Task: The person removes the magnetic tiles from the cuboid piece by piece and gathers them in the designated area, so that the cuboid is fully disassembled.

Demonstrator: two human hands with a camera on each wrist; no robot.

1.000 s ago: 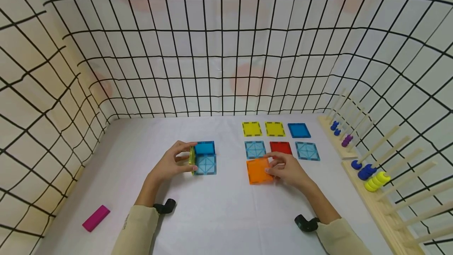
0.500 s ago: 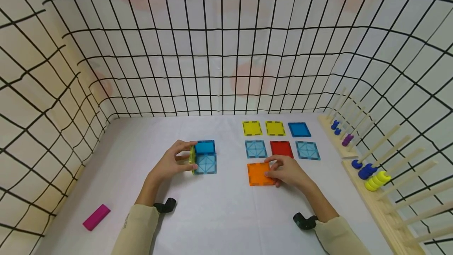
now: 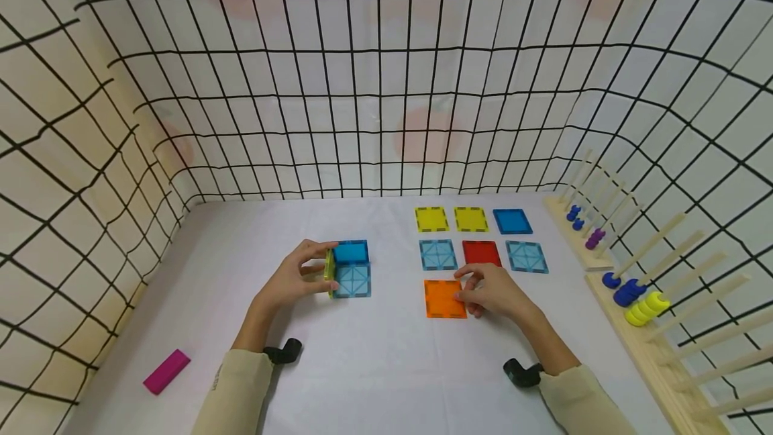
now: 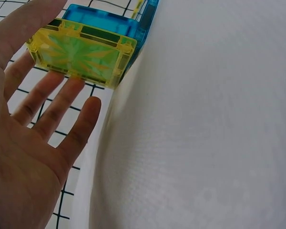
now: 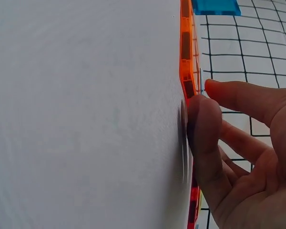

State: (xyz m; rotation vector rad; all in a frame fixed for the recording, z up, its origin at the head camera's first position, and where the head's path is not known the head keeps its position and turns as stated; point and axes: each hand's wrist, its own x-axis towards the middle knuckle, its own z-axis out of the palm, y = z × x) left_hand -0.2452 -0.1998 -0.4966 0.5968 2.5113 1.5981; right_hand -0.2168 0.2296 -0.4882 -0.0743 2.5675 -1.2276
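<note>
In the head view my left hand (image 3: 294,274) grips a yellow magnetic tile (image 4: 81,52) standing on edge, thumb and fingers on its opposite edges. That tile forms the left side of a small build, with an upright blue tile (image 3: 351,252) at the back and a light-blue tile (image 3: 353,280) lying flat. My right hand (image 3: 492,288) is over the right edge of an orange tile (image 3: 443,299) lying flat. One fingertip touches its corner in the right wrist view, while another digit stands a little apart, above the tile.
Two yellow tiles (image 3: 431,219), a blue tile (image 3: 512,221), two light-blue tiles (image 3: 437,255) and a red tile (image 3: 481,252) lie in rows. Wooden peg boards with beads (image 3: 631,294) line the right side. A magenta block (image 3: 166,372) lies front left. Black wire grid (image 3: 379,96) surrounds the table.
The orange tile, tilted and pinched by my right hand earlier, has been lowered flat and squared up. My right hand's grip has loosened. My left hand stays in place.
</note>
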